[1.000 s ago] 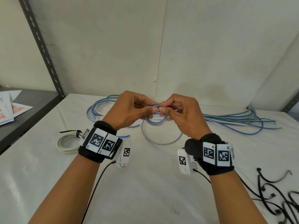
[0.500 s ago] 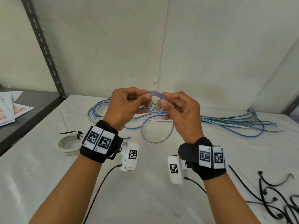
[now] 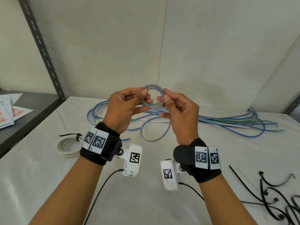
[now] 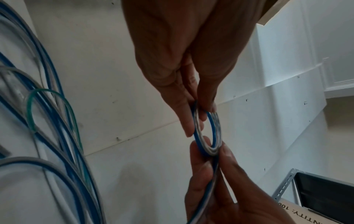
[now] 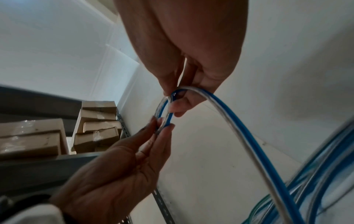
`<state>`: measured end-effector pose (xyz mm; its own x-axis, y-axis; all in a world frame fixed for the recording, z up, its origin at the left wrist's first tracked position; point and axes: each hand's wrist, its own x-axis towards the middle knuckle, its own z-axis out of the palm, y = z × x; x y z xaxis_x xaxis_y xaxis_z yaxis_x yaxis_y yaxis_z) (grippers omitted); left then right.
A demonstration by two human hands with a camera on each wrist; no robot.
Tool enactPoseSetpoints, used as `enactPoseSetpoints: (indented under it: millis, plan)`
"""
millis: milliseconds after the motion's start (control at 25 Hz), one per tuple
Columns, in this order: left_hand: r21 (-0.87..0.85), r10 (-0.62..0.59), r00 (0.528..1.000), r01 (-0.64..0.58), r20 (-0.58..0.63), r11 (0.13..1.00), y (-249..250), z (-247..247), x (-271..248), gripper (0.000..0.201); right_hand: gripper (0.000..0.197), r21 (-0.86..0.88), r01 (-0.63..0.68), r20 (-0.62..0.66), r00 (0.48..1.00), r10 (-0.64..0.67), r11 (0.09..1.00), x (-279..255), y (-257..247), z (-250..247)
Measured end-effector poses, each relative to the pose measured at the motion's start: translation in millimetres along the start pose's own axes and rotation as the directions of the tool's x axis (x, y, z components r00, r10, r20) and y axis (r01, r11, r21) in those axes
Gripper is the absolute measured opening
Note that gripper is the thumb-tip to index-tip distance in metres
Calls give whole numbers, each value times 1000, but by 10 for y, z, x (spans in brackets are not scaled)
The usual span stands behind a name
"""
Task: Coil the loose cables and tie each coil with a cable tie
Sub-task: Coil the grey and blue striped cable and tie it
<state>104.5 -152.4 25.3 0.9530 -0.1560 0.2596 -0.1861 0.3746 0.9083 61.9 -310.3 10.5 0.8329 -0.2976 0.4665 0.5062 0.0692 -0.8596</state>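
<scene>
Here both hands (image 3: 154, 109) pinch a round, glossy blue-striped cable coil (image 3: 152, 98)

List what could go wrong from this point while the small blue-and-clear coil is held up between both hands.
1. The coil is held only by fingertip pinches of the left hand and right hand; easing either pinch could let the springy loops open.
2. Its uncoiled tail trails into the loose cables and may snag or drag them.
3. The cable ties lie far right, so fetching one means holding the coil one-handed.
</scene>
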Motion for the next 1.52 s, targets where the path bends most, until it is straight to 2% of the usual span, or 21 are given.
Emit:
enactPoseSetpoints:
  millis: [160,240,320,400,480,560,640,840,920,1040,1120,1200,1280,1360,1440,1520]
  plan:
    - [15,1,1000,-1,9,1000,-42,23,-11,21,23,-21,-10,-1,1000,10,1000,27,18,-8]
    - [107,-13,998,7,58,994,-20,32,-15,26,21,-88,4,44,999,-1,996,67,-7,-92]
    - [262,-124,984,87,128,961,24,43,-33,38,20,-235,52,189,982,-7,971,102,-33,-199]
    - [432,-271,946,172,180,886,28,69,-50,51,21,-368,113,328,945,15,923,100,-53,-262]
    - [531,-338,921,192,191,825,-13,115,-67,56,21,-422,148,383,923,27,895,91,-55,-263]
    - [492,-331,926,206,182,846,-55,160,-72,52,20,-435,175,391,920,11,883,85,-52,-242]
    - [382,-296,940,213,170,899,-61,188,-65,49,21,-401,173,373,928,-11,900,81,-57,-224]
    - [120,-224,969,211,108,970,17,134,-3,45,8,-174,-38,186,980,71,984,48,-57,-136]
    - [60,-220,971,215,96,975,29,112,5,46,1,-82,-111,136,983,121,990,19,-42,-70]
    - [-55,-224,972,228,70,972,8,144,-5,47,4,83,-179,130,977,167,980,-31,-17,30]
    - [-169,-235,970,242,62,955,-6,171,-11,47,7,139,-188,126,977,171,972,-47,-1,61]
    - [-245,-242,967,254,77,935,-16,178,-10,47,10,113,-150,92,986,140,982,-39,11,69]
    - [-220,-254,962,271,105,937,-24,164,-4,44,11,53,-92,71,994,88,994,-7,5,34]
    - [-109,-288,946,305,148,946,-2,137,-4,39,11,-5,-54,99,994,54,999,35,-17,-41]
    - [22,-340,921,342,189,939,31,112,-11,40,11,-86,-16,189,981,32,996,75,-56,-134]
    - [186,-363,911,329,195,926,49,105,-23,44,12,-191,40,303,953,20,981,93,-100,-196]
